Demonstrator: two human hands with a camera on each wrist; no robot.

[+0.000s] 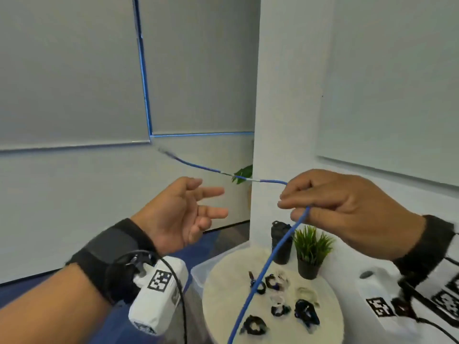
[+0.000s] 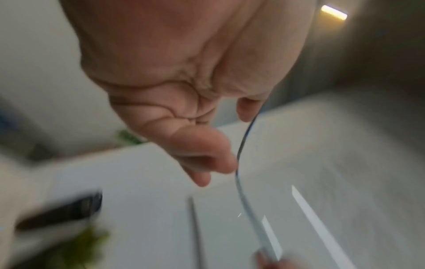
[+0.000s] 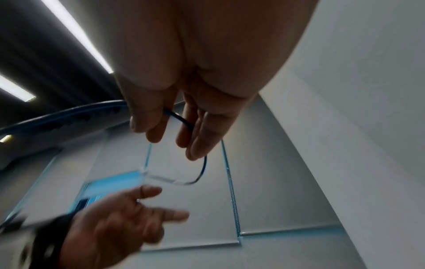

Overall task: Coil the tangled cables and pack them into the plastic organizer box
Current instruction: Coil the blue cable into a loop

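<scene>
A long blue cable rises from the bottom of the head view past the round table to my right hand, which pinches it high in the air. Its free end sticks out leftwards beyond that hand, blurred at the tip. In the right wrist view the blue cable runs between thumb and fingers. My left hand hovers open, palm up and fingers spread, just left of and below the free end, holding nothing. The left wrist view shows the cable passing close by my left fingers. A clear plastic box stands beside the table.
On the round white table lie several small coiled cables, dark and clear. A black bottle and a small potted plant stand at its far side. A white wall corner rises behind; the floor is blue.
</scene>
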